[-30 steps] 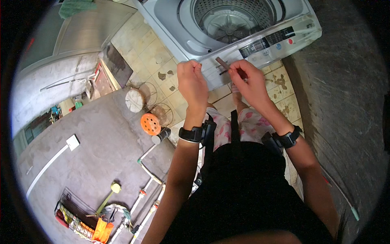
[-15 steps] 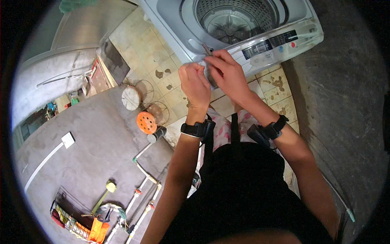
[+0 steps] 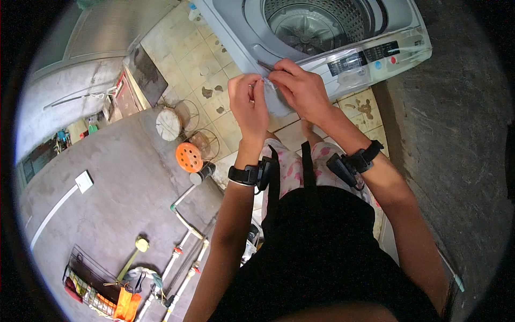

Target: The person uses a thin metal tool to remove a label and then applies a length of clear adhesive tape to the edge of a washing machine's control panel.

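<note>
My left hand (image 3: 250, 104) is closed in a pinch at the front left corner of a grey top-loading washing machine (image 3: 230, 32). A whitish, see-through wisp, perhaps film, shows between the two hands; what exactly the left fingertips grip is too small to make out. My right hand (image 3: 301, 91) is closed beside it, almost touching. From its fingertips a thin grey stick-like piece (image 3: 264, 65) points up and left over the machine's edge; its kind cannot be told. The machine's lid is raised or out of view, so the perforated metal drum (image 3: 306, 27) shows.
Clear film covers part of the control panel (image 3: 365, 58). To the left, a round white-topped stool (image 3: 168, 124) and an orange stool (image 3: 189, 157) stand by a grey wall with pipes (image 3: 179, 252). A wire basket (image 3: 88, 287) hangs there. Tiled floor (image 3: 201, 64) lies beyond.
The left hand has turned and drawn slightly left, away from the right fingers. The thin grey piece now leans further left. The whole view has shifted a little.
</note>
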`<state>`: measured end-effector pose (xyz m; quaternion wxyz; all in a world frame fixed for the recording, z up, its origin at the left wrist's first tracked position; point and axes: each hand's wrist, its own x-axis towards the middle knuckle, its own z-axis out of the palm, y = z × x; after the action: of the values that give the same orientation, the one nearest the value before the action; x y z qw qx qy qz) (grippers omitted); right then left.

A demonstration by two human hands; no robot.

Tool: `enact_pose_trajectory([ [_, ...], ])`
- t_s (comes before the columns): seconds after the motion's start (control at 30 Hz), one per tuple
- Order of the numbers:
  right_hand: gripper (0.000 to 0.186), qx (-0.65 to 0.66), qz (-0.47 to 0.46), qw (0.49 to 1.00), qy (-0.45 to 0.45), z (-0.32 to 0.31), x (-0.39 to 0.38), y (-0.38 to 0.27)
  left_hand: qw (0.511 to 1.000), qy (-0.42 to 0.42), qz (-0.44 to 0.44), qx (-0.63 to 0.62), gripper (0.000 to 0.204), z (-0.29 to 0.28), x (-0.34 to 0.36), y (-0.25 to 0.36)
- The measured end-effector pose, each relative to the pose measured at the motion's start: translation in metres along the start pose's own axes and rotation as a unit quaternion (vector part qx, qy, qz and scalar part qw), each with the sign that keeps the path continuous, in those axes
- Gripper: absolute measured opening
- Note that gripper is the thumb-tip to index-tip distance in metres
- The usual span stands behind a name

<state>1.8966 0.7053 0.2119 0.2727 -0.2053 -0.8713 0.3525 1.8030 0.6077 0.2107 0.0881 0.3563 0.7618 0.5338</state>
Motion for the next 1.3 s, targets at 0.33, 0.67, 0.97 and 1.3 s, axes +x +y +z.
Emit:
enact_pose_trajectory([
  [0.33, 0.021, -0.055, 0.036, 0.994, -0.082, 0.002, -0.003, -0.001, 0.998, -0.049, -0.029, -0.002, 0.013, -0.005, 0.015, 0.004],
  [0.67, 0.033, -0.034, 0.0, 0.996, -0.085, -0.007, -0.012, 0.004, 0.997, -0.046, -0.059, -0.019, 0.014, -0.008, 0.014, -0.001],
  [0.97, 0.034, -0.018, -0.028, 0.998, -0.056, -0.007, -0.005, 0.005, 0.996, -0.056, -0.06, -0.038, 0.017, -0.008, 0.012, -0.009],
  [1.3, 0.037, -0.023, -0.035, 0.998, -0.052, -0.017, -0.024, 0.014, 0.995, -0.035, -0.096, -0.002, 0.021, 0.0, 0.009, -0.003],
])
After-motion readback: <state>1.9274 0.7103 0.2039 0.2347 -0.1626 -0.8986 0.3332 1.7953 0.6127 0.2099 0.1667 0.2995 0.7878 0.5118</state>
